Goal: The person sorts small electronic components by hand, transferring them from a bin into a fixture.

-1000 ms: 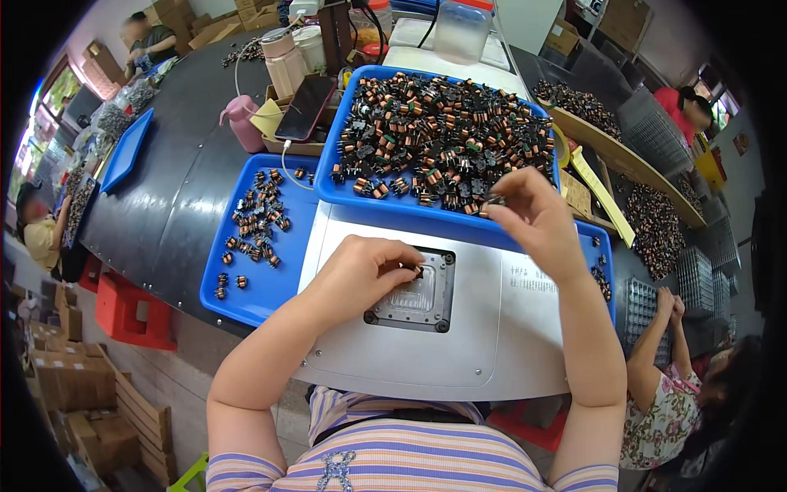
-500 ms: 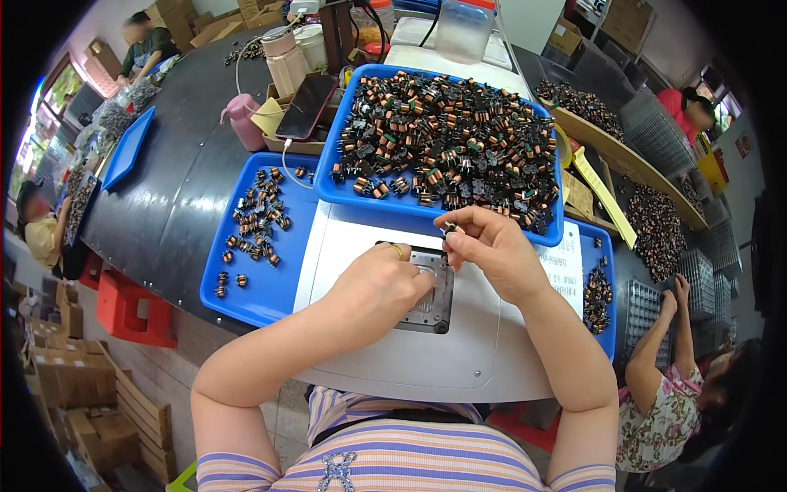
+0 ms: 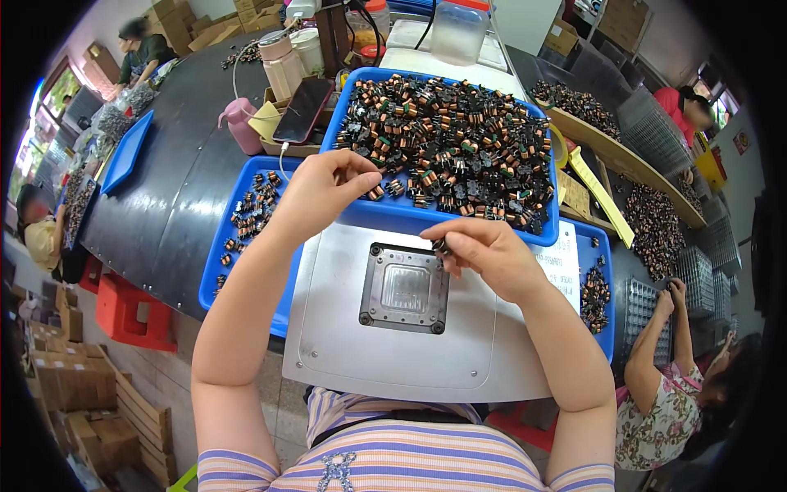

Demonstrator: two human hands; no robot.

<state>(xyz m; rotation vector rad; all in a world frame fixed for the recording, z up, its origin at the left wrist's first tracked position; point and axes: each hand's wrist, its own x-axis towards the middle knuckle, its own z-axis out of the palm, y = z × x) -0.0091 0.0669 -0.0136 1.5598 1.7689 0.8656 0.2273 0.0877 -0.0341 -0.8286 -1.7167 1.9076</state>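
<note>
My right hand [image 3: 489, 261] pinches a small copper-wound coil [image 3: 441, 245] with a dark base between thumb and fingertips. It hovers beside the upper right corner of a square metal fixture [image 3: 403, 289] set into a silver panel [image 3: 328, 328]. My left hand [image 3: 321, 190] is at the left rim of the large blue tray [image 3: 393, 215], fingers curled together close to a few coils at its edge. Whether anything is between those fingertips is hidden. A heap of similar coils [image 3: 451, 139] fills that tray.
A left blue tray [image 3: 283, 316] and a right blue tray [image 3: 604, 332] hold more coils. Behind stand a phone [image 3: 303, 111], a pink bottle [image 3: 239, 125] and a clear jar [image 3: 459, 33]. A yellow strip [image 3: 602, 197] lies at right. Other people work around the table.
My left hand has moved up and left from the metal fixture to the big tray, uncovering the fixture. My right hand has shifted slightly left and down, still holding the coil.
</note>
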